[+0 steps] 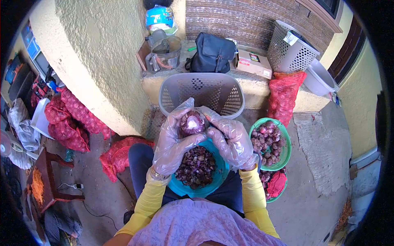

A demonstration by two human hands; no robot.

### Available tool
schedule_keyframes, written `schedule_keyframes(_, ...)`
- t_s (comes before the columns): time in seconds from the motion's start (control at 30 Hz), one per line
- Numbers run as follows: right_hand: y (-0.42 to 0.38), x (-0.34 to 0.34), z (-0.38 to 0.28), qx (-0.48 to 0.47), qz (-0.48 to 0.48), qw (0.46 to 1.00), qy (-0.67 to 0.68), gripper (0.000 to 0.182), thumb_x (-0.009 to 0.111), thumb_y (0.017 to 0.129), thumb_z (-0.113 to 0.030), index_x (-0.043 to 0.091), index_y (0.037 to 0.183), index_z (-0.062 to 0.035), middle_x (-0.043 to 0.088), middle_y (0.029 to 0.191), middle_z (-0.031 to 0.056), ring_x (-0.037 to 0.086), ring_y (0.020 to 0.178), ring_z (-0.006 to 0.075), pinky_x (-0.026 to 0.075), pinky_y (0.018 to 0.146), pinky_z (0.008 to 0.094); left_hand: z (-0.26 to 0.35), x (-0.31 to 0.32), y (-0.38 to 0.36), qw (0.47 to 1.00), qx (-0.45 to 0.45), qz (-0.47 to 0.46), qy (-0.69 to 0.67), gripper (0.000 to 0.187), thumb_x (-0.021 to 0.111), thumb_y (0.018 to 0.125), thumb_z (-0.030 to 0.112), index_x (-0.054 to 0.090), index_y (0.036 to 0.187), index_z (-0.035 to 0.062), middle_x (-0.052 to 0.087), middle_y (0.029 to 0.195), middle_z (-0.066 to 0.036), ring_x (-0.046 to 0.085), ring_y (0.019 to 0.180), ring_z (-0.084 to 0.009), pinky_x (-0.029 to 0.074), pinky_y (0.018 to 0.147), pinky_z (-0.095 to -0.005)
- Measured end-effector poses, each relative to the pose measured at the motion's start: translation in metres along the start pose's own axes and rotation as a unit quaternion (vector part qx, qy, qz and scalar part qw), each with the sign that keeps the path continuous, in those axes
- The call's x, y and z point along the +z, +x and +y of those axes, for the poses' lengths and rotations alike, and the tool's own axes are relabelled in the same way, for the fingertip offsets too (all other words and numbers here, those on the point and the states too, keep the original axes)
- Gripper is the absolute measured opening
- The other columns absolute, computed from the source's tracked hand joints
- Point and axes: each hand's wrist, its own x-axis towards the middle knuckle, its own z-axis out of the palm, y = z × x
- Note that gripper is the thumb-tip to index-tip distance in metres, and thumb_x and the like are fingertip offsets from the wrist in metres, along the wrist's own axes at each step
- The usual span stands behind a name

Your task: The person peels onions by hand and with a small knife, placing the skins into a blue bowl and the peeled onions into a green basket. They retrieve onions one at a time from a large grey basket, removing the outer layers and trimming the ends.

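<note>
My left hand (169, 133), in a clear plastic glove, is closed around a red onion (192, 124) with a pale whitish patch facing up. Close against the onion's right side, my right hand (232, 141) is gloved too, its fingers curled in; what they grip, if anything, is hidden. Below both hands, a teal basin (223, 170) rests between my legs. Dark purple pieces that look like onion skins and trimmings (195, 168) fill its middle. Just beyond my hands stands a grey perforated plastic basket (172, 91), its inside partly hidden by them.
At right, a green basket (287, 141) of small onions overlaps a second one holding a red cloth (277, 184). Red mesh sacks (286, 96) stand at right and left. A black bag (213, 53) and a carton (253, 63) sit on the ledge; a wooden stool (51, 180) is left.
</note>
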Motion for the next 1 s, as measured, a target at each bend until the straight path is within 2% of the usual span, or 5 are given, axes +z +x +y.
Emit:
schedule_keyframes(0.2,-0.004,0.002,0.008,0.000,0.007,0.999,0.048,0.042,0.068,0.099,-0.013,0.062,0.138,0.0014,0.069,0.129,0.0249,0.068,0.118,0.0420,0.053,0.101,0.0437,-0.006,-0.003,-0.001,1.000,0.002,0.010,0.002,0.072,0.077,0.085,-0.009,0.046,0.149,0.0018,0.040,0.162,-0.018,0.045,0.145,-0.0258,0.039,0.121,-0.0409)
schedule_keyframes(0.6,-0.002,0.000,-0.001,-0.013,0.017,1.000,0.000,0.037,0.071,0.097,-0.012,0.067,0.130,0.0030,0.074,0.109,0.0245,0.073,0.104,0.0386,0.056,0.092,0.0423,-0.012,-0.009,-0.003,1.000,-0.001,-0.012,-0.019,0.072,0.078,0.086,-0.008,0.046,0.150,0.0035,0.039,0.163,-0.017,0.044,0.146,-0.0254,0.038,0.121,-0.0420)
schedule_keyframes(0.7,-0.002,-0.001,0.003,0.009,-0.014,1.000,0.007,0.045,0.068,0.099,-0.015,0.061,0.139,0.0017,0.069,0.126,0.0268,0.068,0.116,0.0434,0.053,0.100,0.0455,-0.003,-0.002,-0.003,1.000,-0.002,-0.005,0.007,0.072,0.077,0.086,-0.008,0.046,0.150,0.0040,0.043,0.159,-0.016,0.047,0.143,-0.0246,0.040,0.120,-0.0412)
schedule_keyframes(0.77,-0.002,0.002,0.006,-0.017,0.025,1.000,0.009,0.036,0.071,0.097,-0.013,0.067,0.128,0.0043,0.074,0.106,0.0239,0.074,0.100,0.0389,0.056,0.089,0.0416,-0.006,-0.001,-0.002,1.000,0.019,0.005,-0.011,0.070,0.077,0.086,-0.008,0.047,0.149,0.0039,0.049,0.153,-0.014,0.051,0.138,-0.0232,0.042,0.118,-0.0405)
schedule_keyframes(1.0,-0.003,-0.003,-0.005,-0.001,-0.005,0.999,0.037,0.040,0.070,0.096,-0.012,0.065,0.132,0.0044,0.073,0.109,0.0256,0.073,0.103,0.0402,0.055,0.091,0.0423,-0.001,-0.002,-0.002,1.000,0.006,0.000,0.006,0.068,0.076,0.087,-0.008,0.048,0.148,0.0039,0.055,0.145,-0.013,0.053,0.134,-0.0213,0.042,0.117,-0.0400)
